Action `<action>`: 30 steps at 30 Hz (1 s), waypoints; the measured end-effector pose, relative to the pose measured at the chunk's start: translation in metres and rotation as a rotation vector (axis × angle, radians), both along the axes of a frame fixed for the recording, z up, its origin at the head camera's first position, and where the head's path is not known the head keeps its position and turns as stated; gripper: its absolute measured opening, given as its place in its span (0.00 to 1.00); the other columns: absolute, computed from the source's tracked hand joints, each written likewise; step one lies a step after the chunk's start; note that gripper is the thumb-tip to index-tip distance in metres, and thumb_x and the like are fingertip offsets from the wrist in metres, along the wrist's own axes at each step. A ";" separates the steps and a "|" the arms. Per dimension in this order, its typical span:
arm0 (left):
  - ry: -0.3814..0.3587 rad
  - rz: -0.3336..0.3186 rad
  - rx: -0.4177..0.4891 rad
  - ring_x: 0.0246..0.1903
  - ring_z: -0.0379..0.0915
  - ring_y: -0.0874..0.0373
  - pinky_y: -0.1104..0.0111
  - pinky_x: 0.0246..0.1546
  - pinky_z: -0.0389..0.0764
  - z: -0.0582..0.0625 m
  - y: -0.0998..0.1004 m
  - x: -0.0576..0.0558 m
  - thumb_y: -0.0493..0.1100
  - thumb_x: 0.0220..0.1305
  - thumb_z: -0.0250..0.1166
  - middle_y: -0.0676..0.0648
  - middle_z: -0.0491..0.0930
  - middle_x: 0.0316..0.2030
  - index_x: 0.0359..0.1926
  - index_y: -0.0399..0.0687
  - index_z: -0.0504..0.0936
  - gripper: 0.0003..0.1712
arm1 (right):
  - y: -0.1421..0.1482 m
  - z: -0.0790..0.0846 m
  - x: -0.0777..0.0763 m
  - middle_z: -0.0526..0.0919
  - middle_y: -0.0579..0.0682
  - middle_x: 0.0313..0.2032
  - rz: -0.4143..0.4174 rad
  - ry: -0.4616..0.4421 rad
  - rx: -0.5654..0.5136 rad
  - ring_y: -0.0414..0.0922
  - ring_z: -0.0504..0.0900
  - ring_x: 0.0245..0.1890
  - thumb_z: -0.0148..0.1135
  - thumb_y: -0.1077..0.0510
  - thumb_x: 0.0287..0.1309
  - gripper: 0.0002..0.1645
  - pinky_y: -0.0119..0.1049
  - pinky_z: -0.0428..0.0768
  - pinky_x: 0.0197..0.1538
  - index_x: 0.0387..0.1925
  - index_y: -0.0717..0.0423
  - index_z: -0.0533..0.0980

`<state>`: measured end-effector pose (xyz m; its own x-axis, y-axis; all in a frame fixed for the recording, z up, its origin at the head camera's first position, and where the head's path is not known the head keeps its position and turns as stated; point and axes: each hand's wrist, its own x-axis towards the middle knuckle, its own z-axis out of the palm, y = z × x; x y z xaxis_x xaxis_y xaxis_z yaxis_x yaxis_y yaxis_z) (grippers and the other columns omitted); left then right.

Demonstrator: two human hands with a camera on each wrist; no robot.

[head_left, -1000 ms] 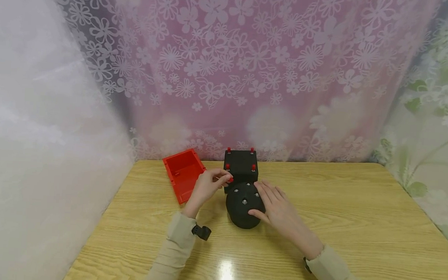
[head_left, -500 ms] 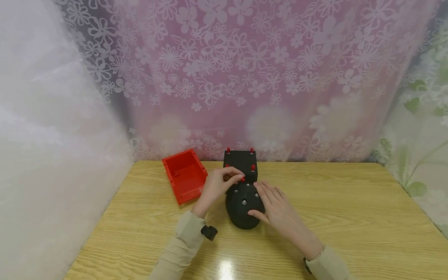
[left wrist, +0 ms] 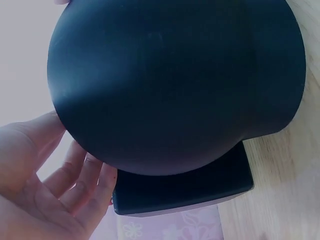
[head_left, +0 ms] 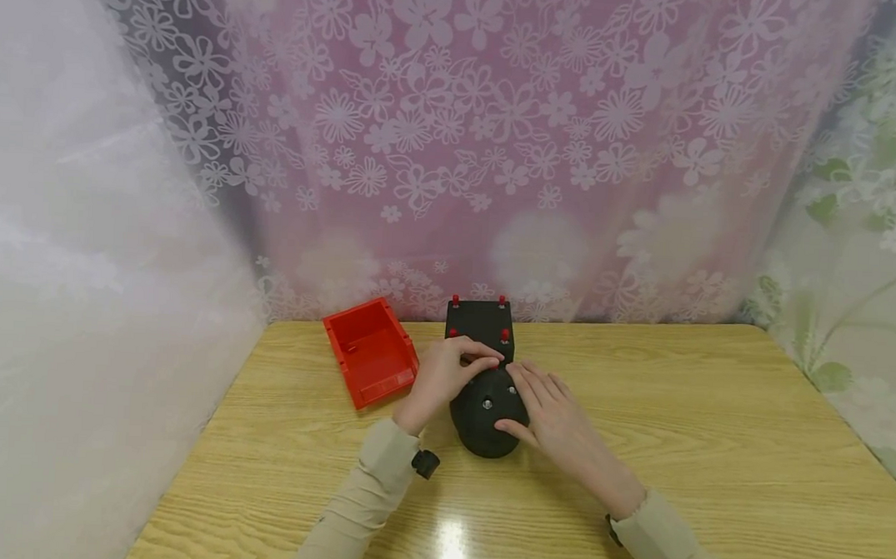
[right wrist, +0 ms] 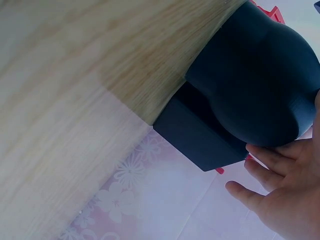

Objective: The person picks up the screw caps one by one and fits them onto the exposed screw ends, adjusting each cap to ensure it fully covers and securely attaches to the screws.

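Note:
In the head view a black dome with silver studs on top stands on the table. My left hand reaches over it from the left and pinches a small red cap at the dome's far stud. The fingertips cover most of the cap. From the right, my right hand rests on the dome's side with its fingers nearly straight and the thumb apart. Behind the dome is a black block, with red caps standing on silver studs at its corners. Both wrist views show the dome's smooth side.
A red open bin lies to the left, close beside my left hand. The wooden table extends to both sides and toward me. A pink flowered curtain hangs behind the table's far edge.
My left hand has moved right with the red cap, from left of the dome's studs to the far stud. My right hand has stayed on the dome.

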<state>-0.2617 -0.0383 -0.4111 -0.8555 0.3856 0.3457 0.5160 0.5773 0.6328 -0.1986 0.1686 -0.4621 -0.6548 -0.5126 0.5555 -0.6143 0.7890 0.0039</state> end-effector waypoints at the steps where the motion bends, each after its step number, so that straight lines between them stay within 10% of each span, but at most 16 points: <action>1: 0.003 -0.002 -0.010 0.34 0.82 0.61 0.77 0.34 0.80 0.000 0.000 0.000 0.48 0.65 0.70 0.53 0.88 0.37 0.44 0.56 0.92 0.09 | 0.000 0.000 0.000 0.72 0.65 0.67 0.001 0.005 0.001 0.58 0.71 0.68 0.27 0.25 0.70 0.55 0.59 0.74 0.64 0.71 0.69 0.65; 15: -0.001 -0.044 -0.035 0.39 0.83 0.58 0.72 0.39 0.83 0.002 -0.001 0.004 0.47 0.68 0.68 0.52 0.88 0.43 0.49 0.54 0.90 0.11 | -0.001 -0.002 0.001 0.72 0.66 0.67 0.004 0.020 -0.011 0.59 0.72 0.68 0.27 0.25 0.71 0.55 0.60 0.74 0.63 0.70 0.69 0.66; 30: -0.005 0.065 0.116 0.39 0.84 0.59 0.68 0.42 0.85 0.005 -0.017 0.008 0.50 0.75 0.60 0.51 0.88 0.39 0.44 0.52 0.89 0.13 | 0.000 -0.003 -0.002 0.72 0.65 0.67 0.007 0.003 -0.018 0.59 0.72 0.68 0.28 0.25 0.71 0.55 0.59 0.74 0.63 0.71 0.68 0.65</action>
<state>-0.2534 -0.0550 -0.4061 -0.8791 0.2869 0.3807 0.4767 0.5321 0.6998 -0.2002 0.1682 -0.4647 -0.6493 -0.5071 0.5667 -0.6201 0.7845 -0.0085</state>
